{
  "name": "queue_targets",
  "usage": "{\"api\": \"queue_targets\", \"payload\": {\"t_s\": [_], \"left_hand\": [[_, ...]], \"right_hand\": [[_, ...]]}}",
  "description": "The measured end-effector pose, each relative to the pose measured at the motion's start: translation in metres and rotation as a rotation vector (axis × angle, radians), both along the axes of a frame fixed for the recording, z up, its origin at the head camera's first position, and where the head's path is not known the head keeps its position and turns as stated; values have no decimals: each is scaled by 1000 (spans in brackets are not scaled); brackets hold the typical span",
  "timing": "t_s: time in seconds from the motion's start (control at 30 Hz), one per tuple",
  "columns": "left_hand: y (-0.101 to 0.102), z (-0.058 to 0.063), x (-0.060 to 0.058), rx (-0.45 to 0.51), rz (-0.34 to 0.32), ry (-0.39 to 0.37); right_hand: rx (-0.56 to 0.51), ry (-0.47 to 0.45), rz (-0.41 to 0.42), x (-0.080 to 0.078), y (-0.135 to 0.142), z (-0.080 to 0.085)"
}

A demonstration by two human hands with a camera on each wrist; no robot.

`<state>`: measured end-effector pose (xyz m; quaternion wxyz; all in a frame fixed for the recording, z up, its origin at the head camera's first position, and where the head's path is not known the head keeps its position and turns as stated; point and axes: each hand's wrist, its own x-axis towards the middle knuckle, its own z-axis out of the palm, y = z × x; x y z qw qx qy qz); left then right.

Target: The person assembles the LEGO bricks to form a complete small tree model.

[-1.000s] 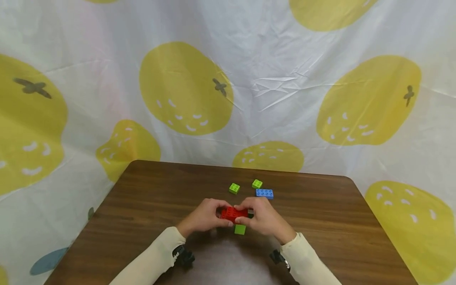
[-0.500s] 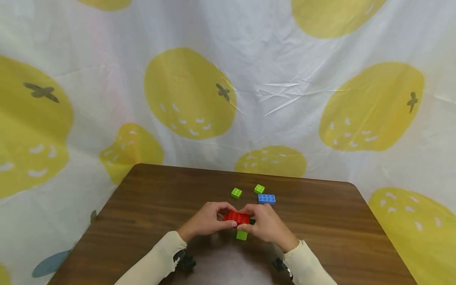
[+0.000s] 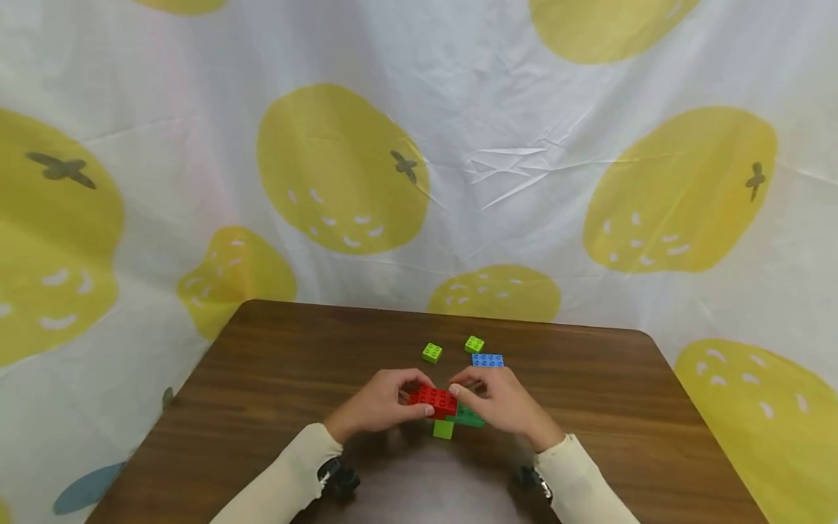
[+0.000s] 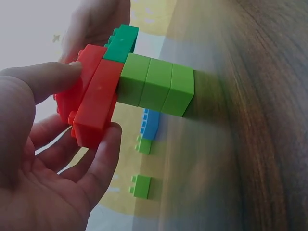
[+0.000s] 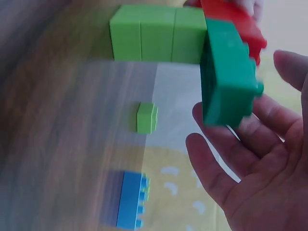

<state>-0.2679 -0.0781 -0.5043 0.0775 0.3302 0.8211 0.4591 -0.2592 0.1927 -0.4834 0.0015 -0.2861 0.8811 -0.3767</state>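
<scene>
A stack of toy building bricks stands on the table: a column of three lime green bricks, with a red brick and a dark green brick side by side on top. Another red brick forms the layer above. My left hand grips the red bricks at their left end, thumb on the upper one and fingertips under the lower. Beside the dark green brick is my right hand; the right wrist view shows its thumb and fingers spread, pinching nothing.
Beyond the hands, two loose lime green bricks, one on the left and one on the right, lie on the brown table. A blue brick lies just behind my right hand. A lemon-print curtain hangs at the table's back.
My right hand has let go of the red brick and drawn back to the right, uncovering the dark green brick. The left hand keeps its grip.
</scene>
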Motion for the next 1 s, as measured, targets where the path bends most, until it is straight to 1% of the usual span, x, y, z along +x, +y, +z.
{"api": "queue_targets", "payload": {"t_s": [0.07, 0.2, 0.33, 0.43, 0.53, 0.63, 0.8, 1.0], "left_hand": [[0, 1, 1, -9, -6, 12], [1, 3, 3, -27, -1, 33], [2, 5, 3, -25, 5, 56], [3, 6, 1, -18, 8, 72], [3, 6, 1, -5, 9, 78], [3, 5, 0, 5, 7, 65], [1, 4, 1, -7, 9, 26], [1, 5, 1, -21, 19, 21]], "right_hand": [[2, 6, -36, -4, 5, -1], [8, 54, -104, -17, 12, -2], [-19, 77, -185, -36, 17, -5], [-30, 87, -222, -50, 20, -6], [-34, 79, -243, -61, 21, -8], [-19, 60, -264, -69, 23, -12], [43, 4, -313, -82, 25, -20], [140, -32, -355, -98, 23, -30]]}}
